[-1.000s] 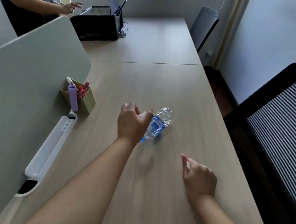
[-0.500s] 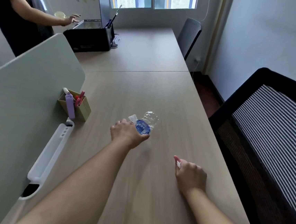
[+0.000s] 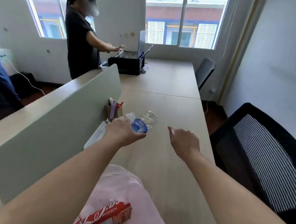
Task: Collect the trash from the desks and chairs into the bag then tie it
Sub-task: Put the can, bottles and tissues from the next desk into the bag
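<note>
Because bound for the bag (image 3: 118, 186) at the near edge of the counter (image 3: 162, 104), clamps left grip (image 3: 123, 133) round bottle (image 3: 147, 120); holds right grip (image 3: 184, 142) slack, apparently empty.

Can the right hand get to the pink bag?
Probably yes. The right hand is over bare desk, and the pink bag lies nearer the person, between both arms, with nothing in between. The left hand holds the bottle.
</note>
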